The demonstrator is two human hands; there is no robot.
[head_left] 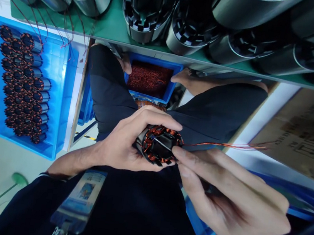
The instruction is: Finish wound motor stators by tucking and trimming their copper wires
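My left hand (pixel 130 141) is wrapped around a motor stator (pixel 161 146), a metal cylinder with black slotted insulation and copper windings round its rim. The stator's open end faces up toward me. Several long copper wires (pixel 223 144) run out from its rim to the right, passing above the knuckles of my right hand (pixel 230 194). My right thumb and index finger are pinched together at the right side of the rim. Whatever lies between those fingertips is hidden.
A blue tray (pixel 62 120) on the left holds rows of wound stators (pixel 27 83). Along the green bench edge (pixel 105 28) stand larger metal stator cores (pixel 147 34). Below, between the feet, sits a blue bin (pixel 148 97) of copper scraps. A cardboard box (pixel 298 129) lies at right.
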